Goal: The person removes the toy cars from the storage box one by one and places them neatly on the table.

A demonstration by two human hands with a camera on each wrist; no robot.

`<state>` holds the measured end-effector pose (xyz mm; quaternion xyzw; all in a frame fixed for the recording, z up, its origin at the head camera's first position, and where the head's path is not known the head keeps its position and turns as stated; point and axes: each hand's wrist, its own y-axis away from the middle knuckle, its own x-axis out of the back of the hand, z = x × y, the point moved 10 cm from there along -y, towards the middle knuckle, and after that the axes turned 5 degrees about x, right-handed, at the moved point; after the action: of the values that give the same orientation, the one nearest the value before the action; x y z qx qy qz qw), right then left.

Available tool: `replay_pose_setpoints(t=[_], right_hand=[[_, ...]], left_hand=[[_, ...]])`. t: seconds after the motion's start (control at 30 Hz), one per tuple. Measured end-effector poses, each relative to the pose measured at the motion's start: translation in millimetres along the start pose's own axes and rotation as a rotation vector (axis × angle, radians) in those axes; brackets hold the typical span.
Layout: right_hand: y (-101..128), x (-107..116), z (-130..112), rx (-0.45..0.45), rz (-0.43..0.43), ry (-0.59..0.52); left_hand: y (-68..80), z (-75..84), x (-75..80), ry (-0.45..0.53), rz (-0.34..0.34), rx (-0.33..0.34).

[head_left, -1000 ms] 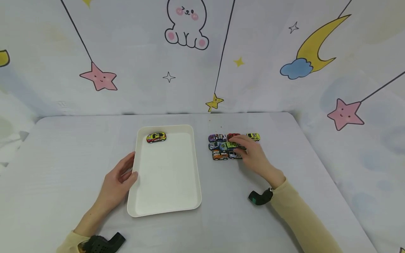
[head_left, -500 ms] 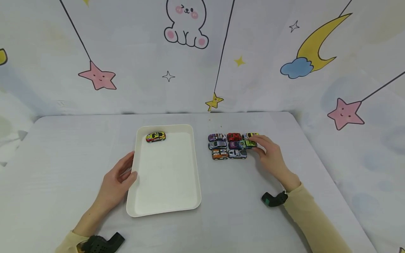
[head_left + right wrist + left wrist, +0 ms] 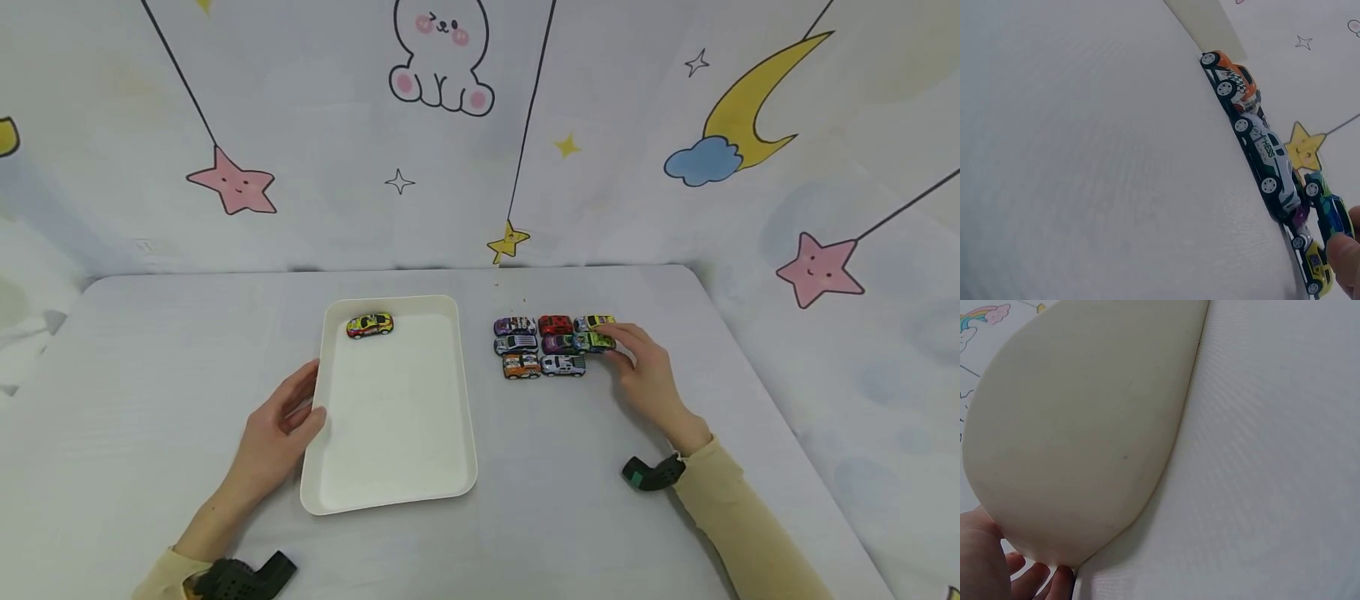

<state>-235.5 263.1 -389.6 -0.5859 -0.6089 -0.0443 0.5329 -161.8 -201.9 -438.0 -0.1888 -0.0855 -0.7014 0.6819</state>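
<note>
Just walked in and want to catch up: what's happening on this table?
A person is working with toy cars. The right hand touches the green car at the right end of a cluster on the table. The left hand rests against the white tray, which holds one yellow car.

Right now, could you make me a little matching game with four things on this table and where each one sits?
Things:
1. yellow car
2. orange car
3. left hand
4. right hand

Places:
A. at the tray's left rim
B. inside the tray, far end
C. touching the green car
D. near-left corner of the car cluster

Pairs: 1-B, 2-D, 3-A, 4-C
</note>
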Motion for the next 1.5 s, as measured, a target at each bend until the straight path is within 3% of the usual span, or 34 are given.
replay_pose_setpoints(t=[0.5,1.5], right_hand=[[12,7,22,-0.085,0.114,0.011],[14,0,27,-0.115,0.065,0.041]], left_hand=[[-0.2,-0.7,-1.1,-0.018,0.002,0.004],[-0.4,0.5,-1.3,-0.042,0.01,0.002]])
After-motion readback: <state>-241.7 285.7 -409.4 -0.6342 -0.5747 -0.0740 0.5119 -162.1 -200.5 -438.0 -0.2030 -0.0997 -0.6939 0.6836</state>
